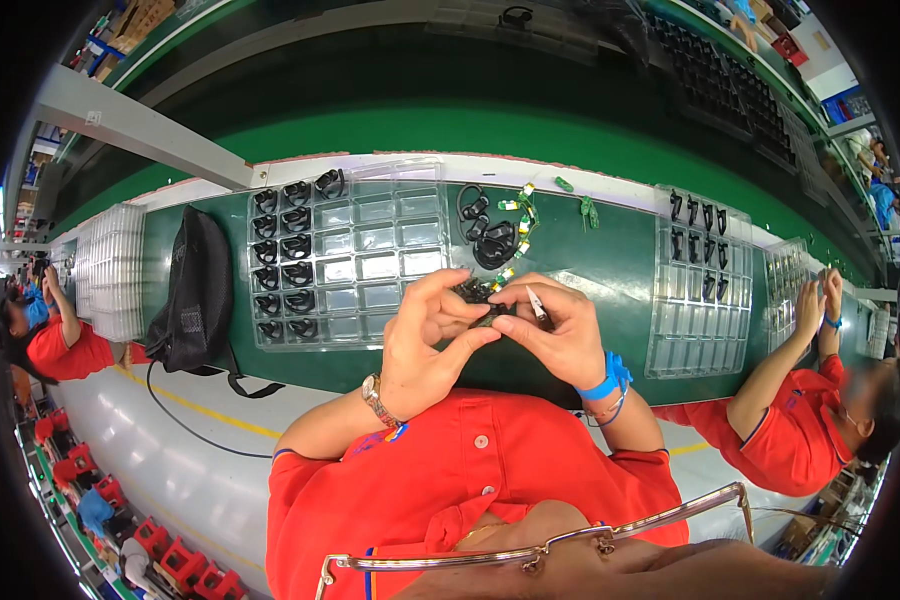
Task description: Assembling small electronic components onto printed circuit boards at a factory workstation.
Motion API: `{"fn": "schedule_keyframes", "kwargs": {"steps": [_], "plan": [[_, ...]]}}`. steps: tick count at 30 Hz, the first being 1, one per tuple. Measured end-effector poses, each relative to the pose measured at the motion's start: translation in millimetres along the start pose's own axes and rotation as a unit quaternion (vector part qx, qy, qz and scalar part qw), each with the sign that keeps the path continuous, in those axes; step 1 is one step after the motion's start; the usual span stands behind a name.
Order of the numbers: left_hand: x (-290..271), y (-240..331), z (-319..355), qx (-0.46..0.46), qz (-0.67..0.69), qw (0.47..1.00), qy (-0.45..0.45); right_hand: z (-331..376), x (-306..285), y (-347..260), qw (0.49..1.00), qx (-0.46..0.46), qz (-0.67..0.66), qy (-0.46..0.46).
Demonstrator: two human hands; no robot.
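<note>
My left hand [425, 335], with a wristwatch, and my right hand [560, 335], with a blue wristband, meet over the green bench. Between their fingertips they pinch a small black earpiece part [482, 295]. My right hand also holds a thin silver tool [538, 306] that points up between its fingers. Just beyond the hands lies a pile of black ear hooks with small green and yellow pieces [497, 235]. A clear compartment tray [380, 265] sits to the left, its two left columns filled with black ear hooks [282, 260].
A second clear tray [698, 320] with several black parts stands at the right. A black bag [195, 290] and a stack of clear trays [110, 265] lie at the left. People in red shirts work at both sides [55, 345] [800, 420].
</note>
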State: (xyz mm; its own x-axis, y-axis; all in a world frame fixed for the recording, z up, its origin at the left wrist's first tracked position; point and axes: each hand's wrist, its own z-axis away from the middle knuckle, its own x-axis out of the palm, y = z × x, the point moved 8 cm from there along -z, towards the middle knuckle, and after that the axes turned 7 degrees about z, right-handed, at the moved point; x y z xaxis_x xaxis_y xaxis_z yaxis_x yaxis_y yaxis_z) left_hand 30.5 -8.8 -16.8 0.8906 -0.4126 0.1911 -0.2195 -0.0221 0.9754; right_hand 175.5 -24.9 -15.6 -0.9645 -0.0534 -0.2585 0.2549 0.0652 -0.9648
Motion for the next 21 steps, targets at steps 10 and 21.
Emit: {"fn": "schedule_keyframes", "kwargs": {"steps": [10, 21], "plan": [[-1, -9, -2, -0.096, 0.146, 0.984, -0.029, 1, 2, 16, 0.979, 0.064, -0.192, 0.019], [-4, -7, -4, -0.100, 0.210, 0.973, -0.007, 5, 4, 23, 0.986, 0.076, -0.145, -0.024]]}}
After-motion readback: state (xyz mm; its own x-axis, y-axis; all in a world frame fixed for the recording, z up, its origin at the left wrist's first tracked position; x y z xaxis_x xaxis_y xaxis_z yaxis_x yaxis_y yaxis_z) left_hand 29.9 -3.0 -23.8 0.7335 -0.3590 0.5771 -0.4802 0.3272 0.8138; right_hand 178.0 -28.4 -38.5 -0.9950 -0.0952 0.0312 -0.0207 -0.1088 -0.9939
